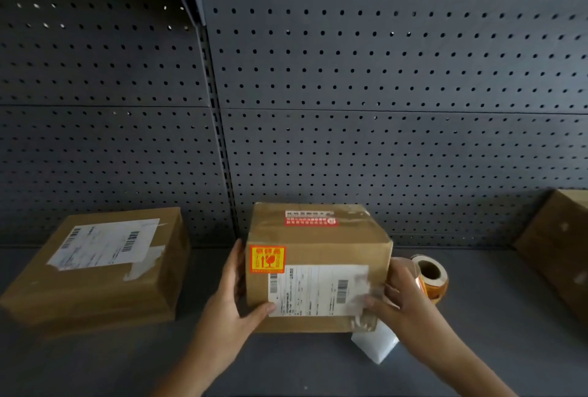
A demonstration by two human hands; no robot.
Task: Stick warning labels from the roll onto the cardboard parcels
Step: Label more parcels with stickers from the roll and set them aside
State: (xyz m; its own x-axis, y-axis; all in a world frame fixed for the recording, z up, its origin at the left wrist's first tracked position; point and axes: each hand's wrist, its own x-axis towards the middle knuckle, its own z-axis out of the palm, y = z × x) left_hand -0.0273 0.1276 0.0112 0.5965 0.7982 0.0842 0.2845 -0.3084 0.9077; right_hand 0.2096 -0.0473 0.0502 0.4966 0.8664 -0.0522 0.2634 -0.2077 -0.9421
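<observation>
Three boxes on grey shelf (477, 349), pegboard (381, 78) behind: left box (95, 269), mid box (318, 244), right box (553, 244) cut by frame edge. One roll (431, 275) just right of mid box, one orange label (268, 259) on its front, top-left. Gripping mid box: left hand (232, 294) and right hand (404, 301), fingers wrapped round its sides, thumbs on front

Cardboard parcels: three. Left parcel (95, 269) lower left of frame, middle parcel (318, 250) lower centre, right parcel (553, 247) cut by right edge.
Label roll (429, 275): one.
Orange warning label (268, 259): one.
White shipping labels: two. Left shipping label (105, 242), centre shipping label (318, 290).
Red-and-white sticker (310, 217): one.
White sheet (375, 344): one.
Hands: two. Left hand (229, 294), right hand (401, 294).
</observation>
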